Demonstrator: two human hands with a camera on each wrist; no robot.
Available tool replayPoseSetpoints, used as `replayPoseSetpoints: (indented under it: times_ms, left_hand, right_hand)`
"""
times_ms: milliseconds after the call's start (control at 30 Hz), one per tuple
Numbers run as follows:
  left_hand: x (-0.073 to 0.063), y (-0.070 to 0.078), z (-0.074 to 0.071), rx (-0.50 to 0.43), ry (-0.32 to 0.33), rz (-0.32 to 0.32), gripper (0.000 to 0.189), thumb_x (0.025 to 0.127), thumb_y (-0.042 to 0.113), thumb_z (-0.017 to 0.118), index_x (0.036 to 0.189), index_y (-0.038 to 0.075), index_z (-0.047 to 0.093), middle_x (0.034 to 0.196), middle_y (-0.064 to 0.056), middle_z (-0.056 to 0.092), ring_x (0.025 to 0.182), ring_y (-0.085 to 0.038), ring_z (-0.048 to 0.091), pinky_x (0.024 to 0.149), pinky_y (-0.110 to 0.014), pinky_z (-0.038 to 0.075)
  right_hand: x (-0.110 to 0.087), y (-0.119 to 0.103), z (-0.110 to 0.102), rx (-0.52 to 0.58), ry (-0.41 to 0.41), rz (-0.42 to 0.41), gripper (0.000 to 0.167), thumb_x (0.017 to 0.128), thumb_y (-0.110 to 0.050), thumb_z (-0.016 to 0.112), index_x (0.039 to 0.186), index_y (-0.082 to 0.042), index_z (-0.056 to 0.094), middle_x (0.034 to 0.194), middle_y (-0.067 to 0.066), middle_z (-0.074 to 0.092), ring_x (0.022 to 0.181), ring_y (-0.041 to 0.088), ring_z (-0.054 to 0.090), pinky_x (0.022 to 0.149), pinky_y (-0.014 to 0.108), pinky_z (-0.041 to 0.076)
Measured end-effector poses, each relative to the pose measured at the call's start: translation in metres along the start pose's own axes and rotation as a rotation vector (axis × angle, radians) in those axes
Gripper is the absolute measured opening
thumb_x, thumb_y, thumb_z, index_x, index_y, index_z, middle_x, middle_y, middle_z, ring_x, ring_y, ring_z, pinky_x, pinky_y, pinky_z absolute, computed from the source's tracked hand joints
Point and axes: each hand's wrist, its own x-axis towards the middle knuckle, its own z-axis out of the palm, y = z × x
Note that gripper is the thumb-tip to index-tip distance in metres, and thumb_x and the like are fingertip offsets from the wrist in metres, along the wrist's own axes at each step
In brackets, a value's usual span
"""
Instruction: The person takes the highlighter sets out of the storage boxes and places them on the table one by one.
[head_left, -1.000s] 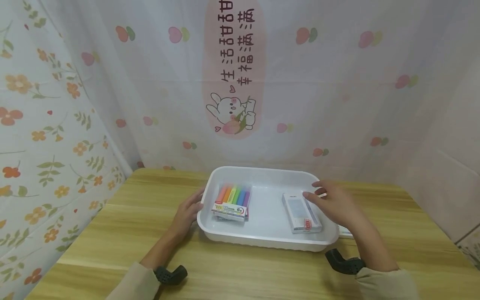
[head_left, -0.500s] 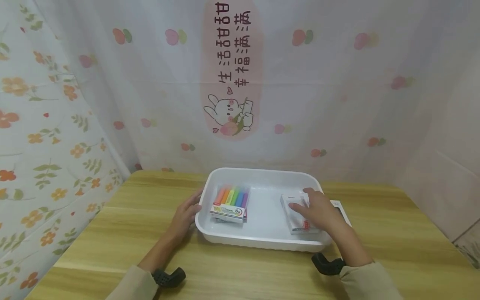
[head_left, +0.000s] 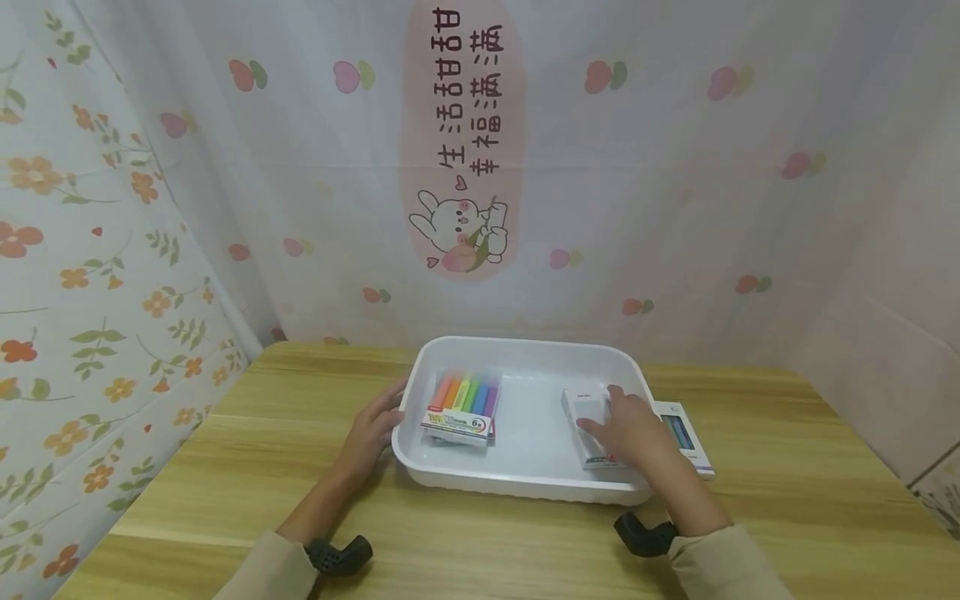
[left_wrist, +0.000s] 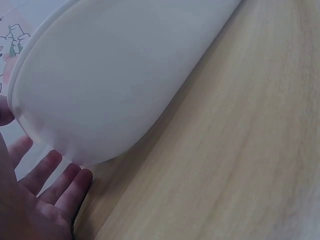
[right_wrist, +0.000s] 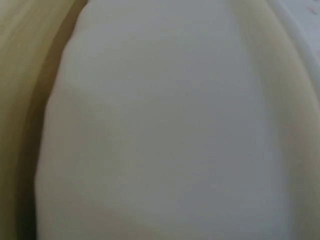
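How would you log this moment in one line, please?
left hand: touches tray; right hand: over white box; markers: in tray

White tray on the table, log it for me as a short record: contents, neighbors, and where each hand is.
Container: white tray on a wood-grain table
Left side inside: marker pack, orange through purple, lying on another item that is mostly hidden
Right side inside: white box, partly covered by the right grip
Outside, to the right: windowed box, partly hidden
Left grip: at the tray's left end, fingers spread
Right grip: over the white box; whether it holds it cannot be told
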Motion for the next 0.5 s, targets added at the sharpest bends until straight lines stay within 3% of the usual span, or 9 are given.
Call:
replayPoseSetpoints:
  times_ms: [233, 500]
  left_hand:
    - [0.000, -0.001, 0.000, 0.010, 0.002, -0.012, 0.055, 0.103, 0.023, 0.042, 0.157, 0.018, 0.037, 0.160, -0.021, 0.039, 0.142, -0.044, 0.047, 0.107, -0.053, 0.050]
    - [0.000, -0.003, 0.000, 0.020, 0.010, -0.021, 0.055, 0.102, 0.023, 0.042, 0.157, 0.019, 0.038, 0.160, -0.020, 0.040, 0.142, -0.043, 0.047, 0.107, -0.053, 0.050]
  right_hand:
    - [0.003, 0.000, 0.011, -0.023, -0.024, 0.030, 0.089, 0.092, -0.042, 0.069, 0.149, 0.014, 0.029, 0.131, 0.038, 0.057, 0.104, 0.036, 0.060, 0.100, 0.058, 0.051]
    - [0.003, -0.002, 0.014, -0.040, -0.016, 0.034, 0.089, 0.090, -0.044, 0.071, 0.150, 0.009, 0.033, 0.134, 0.039, 0.052, 0.107, 0.041, 0.058, 0.097, 0.061, 0.051]
